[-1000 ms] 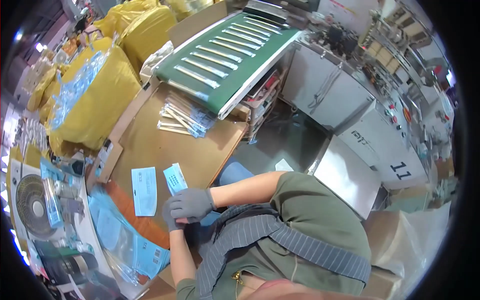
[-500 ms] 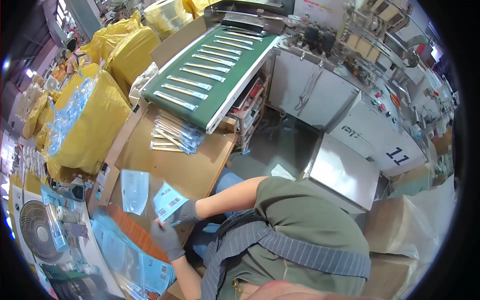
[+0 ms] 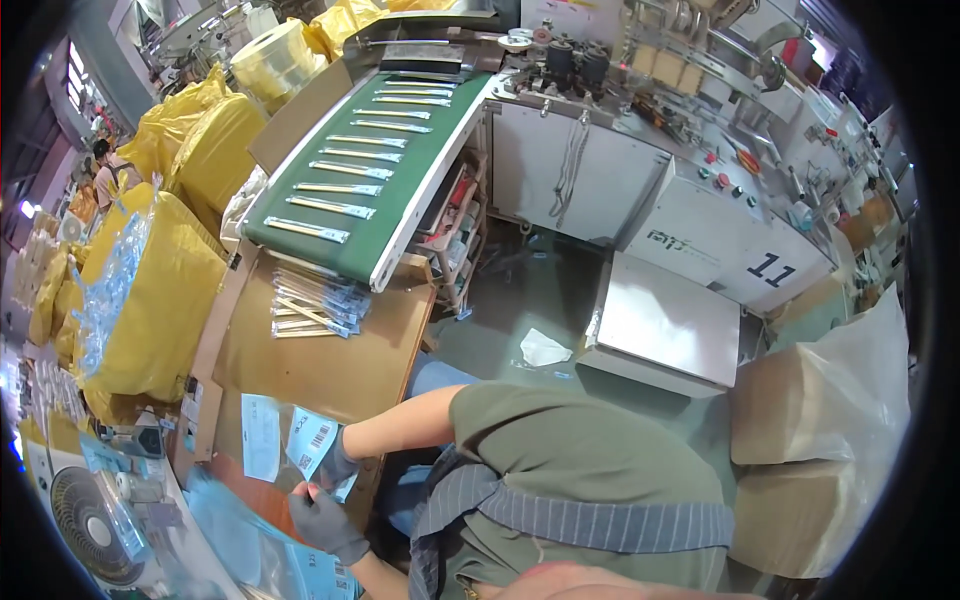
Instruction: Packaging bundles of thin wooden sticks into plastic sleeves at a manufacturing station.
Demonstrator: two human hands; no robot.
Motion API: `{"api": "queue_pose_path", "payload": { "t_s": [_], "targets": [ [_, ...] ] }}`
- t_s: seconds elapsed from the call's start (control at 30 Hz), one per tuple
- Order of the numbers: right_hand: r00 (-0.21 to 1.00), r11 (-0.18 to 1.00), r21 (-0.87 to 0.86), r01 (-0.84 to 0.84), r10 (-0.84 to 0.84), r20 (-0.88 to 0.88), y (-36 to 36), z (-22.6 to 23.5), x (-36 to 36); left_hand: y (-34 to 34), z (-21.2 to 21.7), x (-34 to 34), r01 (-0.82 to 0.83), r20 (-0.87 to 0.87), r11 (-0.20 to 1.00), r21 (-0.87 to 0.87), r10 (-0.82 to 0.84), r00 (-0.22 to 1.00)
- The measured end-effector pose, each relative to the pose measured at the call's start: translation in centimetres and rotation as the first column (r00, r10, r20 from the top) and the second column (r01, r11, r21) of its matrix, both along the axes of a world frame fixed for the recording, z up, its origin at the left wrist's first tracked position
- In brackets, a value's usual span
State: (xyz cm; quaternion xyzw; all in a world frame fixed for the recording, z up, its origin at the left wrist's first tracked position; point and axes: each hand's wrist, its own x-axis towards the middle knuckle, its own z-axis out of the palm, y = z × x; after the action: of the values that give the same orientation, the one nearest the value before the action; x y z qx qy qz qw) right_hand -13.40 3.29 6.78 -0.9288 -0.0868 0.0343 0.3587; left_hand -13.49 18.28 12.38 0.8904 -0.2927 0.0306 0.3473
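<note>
A light-blue printed plastic pouch [image 3: 312,440] is held above the near end of the table. Behind it, my right hand [image 3: 340,458], in a grey glove, closes on its side edge, with most of its fingers hidden by the pouch. My left hand [image 3: 325,522], in a grey glove with bare fingertips, pinches at the pouch's lower corner. Another blue pouch [image 3: 261,437] lies just left of the held one. Below my left hand spreads a pile of blue pouches [image 3: 235,525]. Farther up the table rests a heap of thin wrapped sticks [image 3: 318,300].
A green conveyor belt [image 3: 345,230] carrying a row of wrapped sticks ends above the brown table [image 3: 290,365]. Yellow bags [image 3: 150,300] stand along the left, with a fan [image 3: 95,530] below them. On the right are a white machine cabinet [image 3: 720,225] and cardboard boxes [image 3: 785,510].
My view has shifted, so the conveyor and table sit farther left. The held pouch is turned more upright, and my left fingertips stay at its lower end.
</note>
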Motion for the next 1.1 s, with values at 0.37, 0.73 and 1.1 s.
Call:
{"api": "queue_pose_path", "payload": {
  "t_s": [0.37,0.73,1.1],
  "targets": [
    [0.93,0.995,0.067,0.068,-0.088,0.358,1.0,-6.8,3.0,1.1,-7.0,4.9,-0.073,0.235,0.982,0.177,0.03,0.972],
    [0.893,0.999,-0.045,0.025,-0.002,0.45,1.0,-8.8,4.0,-0.3,-5.2,2.2,-0.219,0.14,0.959,-0.178,0.245,0.959],
    [0.775,0.998,0.03,0.049,-0.057,0.629,-0.4,-3.9,-5.8,-1.4,-7.4,5.4,-0.251,-0.3,0.947,-0.203,0.184,0.936]
  ]
}}
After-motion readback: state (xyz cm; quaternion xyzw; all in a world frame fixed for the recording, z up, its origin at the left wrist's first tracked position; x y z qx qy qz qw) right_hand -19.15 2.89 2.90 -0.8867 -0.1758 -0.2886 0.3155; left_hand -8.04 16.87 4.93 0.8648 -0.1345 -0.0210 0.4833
